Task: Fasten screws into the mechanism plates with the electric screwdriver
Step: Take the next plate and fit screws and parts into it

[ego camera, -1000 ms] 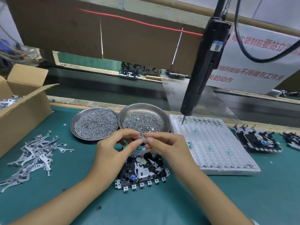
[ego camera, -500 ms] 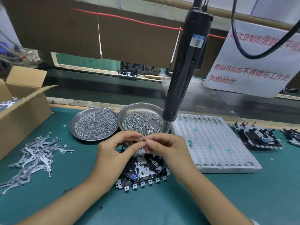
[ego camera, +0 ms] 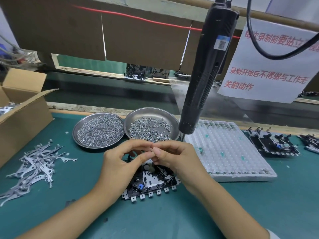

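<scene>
A black mechanism plate (ego camera: 151, 182) with metal tabs along its front lies on the green mat, partly hidden by my hands. My left hand (ego camera: 120, 166) and my right hand (ego camera: 174, 157) meet just above it, fingertips pinching a tiny screw (ego camera: 151, 150) between them. The black electric screwdriver (ego camera: 205, 71) hangs from above, untouched, its tip down near the right screw dish (ego camera: 170, 118). Both dishes, the left one (ego camera: 77, 130) too, are full of small screws.
A white blister tray (ego camera: 229, 152) lies right of my hands, with more mechanism plates (ego camera: 272, 144) beyond it. A pile of grey metal levers (ego camera: 34, 166) and an open cardboard box (ego camera: 22, 109) are at the left. A conveyor runs behind the mat.
The hanging screwdriver has swung leftward, from over the blister tray to beside the right dish. My hands have stayed together over the plate, fingertips closing slightly.
</scene>
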A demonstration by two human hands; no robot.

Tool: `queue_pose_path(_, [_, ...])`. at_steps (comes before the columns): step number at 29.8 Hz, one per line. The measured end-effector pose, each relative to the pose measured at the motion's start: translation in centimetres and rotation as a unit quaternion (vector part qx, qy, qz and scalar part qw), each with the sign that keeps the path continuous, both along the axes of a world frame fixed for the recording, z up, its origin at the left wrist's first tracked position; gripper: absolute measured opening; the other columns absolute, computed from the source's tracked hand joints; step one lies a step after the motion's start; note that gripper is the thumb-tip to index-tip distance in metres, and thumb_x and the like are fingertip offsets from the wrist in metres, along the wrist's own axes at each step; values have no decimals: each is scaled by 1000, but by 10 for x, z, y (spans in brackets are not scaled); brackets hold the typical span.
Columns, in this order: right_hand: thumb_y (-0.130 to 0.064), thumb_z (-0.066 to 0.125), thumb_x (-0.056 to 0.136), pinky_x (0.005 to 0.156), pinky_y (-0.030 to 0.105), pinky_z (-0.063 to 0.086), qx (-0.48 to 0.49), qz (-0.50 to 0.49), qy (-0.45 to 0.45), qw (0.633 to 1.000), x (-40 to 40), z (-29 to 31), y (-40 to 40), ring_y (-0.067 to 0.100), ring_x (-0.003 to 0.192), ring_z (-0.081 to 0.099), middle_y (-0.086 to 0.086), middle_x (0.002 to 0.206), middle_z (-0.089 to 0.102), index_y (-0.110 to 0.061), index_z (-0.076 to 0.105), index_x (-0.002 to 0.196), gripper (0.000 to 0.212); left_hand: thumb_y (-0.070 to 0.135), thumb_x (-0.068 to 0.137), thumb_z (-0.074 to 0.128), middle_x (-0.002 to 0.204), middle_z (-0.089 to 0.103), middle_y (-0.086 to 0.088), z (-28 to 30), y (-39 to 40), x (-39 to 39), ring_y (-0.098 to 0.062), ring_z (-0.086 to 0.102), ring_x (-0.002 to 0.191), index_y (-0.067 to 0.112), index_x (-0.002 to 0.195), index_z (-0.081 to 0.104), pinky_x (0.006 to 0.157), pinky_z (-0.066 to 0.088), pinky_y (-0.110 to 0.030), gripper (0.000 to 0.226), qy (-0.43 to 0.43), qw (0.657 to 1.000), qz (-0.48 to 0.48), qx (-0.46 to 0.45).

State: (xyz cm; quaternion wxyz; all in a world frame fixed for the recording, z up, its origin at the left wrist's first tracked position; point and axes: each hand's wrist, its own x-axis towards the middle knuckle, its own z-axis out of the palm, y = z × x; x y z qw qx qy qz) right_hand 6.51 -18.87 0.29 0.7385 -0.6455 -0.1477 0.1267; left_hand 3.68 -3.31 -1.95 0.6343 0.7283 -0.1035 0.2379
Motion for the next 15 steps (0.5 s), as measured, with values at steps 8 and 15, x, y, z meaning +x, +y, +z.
queue_pose_path(8, [-16, 75, 69, 67, 24, 54, 7, 27, 22, 999, 5, 3, -5, 16, 68, 65, 9, 79, 72, -11, 73, 82, 14, 26, 70, 71, 88, 73, 14, 1, -2, -1, -7, 67, 87, 25, 94, 74, 81, 48, -16, 25, -12, 999, -17, 26])
queue_pose_path(15, [-18, 75, 70, 66, 23, 54, -13, 22, 10, 1000, 4, 2, -5, 16, 65, 65, 8, 77, 71, -11, 72, 82, 14, 24, 72, 70, 86, 72, 16, 1, -2, -1, -6, 67, 86, 28, 89, 73, 79, 47, -14, 18, -22, 999, -14, 41])
